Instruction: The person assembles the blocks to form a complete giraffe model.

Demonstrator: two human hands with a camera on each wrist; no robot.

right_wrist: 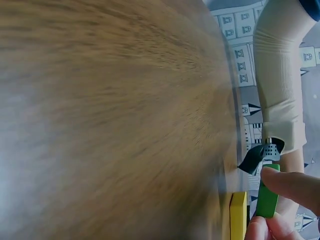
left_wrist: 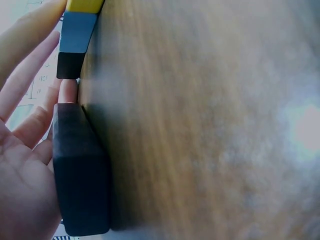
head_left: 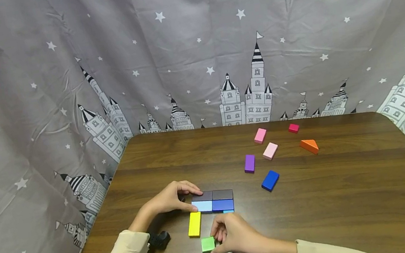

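Note:
In the head view my left hand spans the left ends of a dark grey block and a light blue block. Its thumb lies at the light blue one and its fingertips at the grey one, pinching the pair from two sides. A second dark block and a blue block sit flush against their right ends. My right hand pinches a green block between thumb and fingers, shown also in the right wrist view. A yellow block lies just below the light blue one.
A cyan block peeks out above the right hand. Farther back right lie a blue block, a purple block, two pink blocks, a red block and an orange triangle. A grey curtain hangs behind the wooden table.

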